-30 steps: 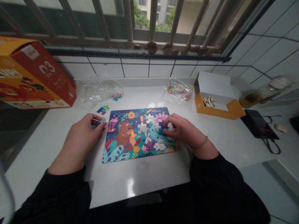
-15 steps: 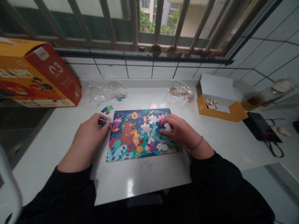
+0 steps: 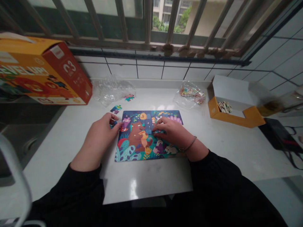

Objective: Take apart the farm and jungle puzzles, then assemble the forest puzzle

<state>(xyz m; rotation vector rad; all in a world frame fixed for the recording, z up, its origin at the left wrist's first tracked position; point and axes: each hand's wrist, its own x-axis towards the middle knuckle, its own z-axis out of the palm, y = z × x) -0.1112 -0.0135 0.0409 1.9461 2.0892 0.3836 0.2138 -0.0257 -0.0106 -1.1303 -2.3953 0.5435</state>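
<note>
A colourful jigsaw puzzle [image 3: 134, 138] with a brown bear and white rabbits lies flat on the white counter. My right hand [image 3: 174, 132] is over its right half, fingertips pinched on a dark blue puzzle piece [image 3: 154, 131] against the picture; the hand hides most of the piece and the area beneath. My left hand [image 3: 100, 137] rests at the puzzle's left edge, thumb and fingers curled around a mostly hidden bluish puzzle piece [image 3: 112, 125]. Just beyond it lies a loose green and purple piece [image 3: 116, 109], with another loose piece [image 3: 129, 97] farther back.
A crumpled clear bag [image 3: 110, 91] lies behind the loose pieces, beside a large orange and red box [image 3: 66, 74]. Another clear bag with pieces [image 3: 190, 94] lies at the back. An open yellow box [image 3: 233, 116] and a black phone [image 3: 281, 135] are at right. A barred window stands behind.
My right hand has moved left across the puzzle with the dark blue piece, onto where a white gap showed. My left hand keeps its place by the edge. The view has shifted slightly left.
</note>
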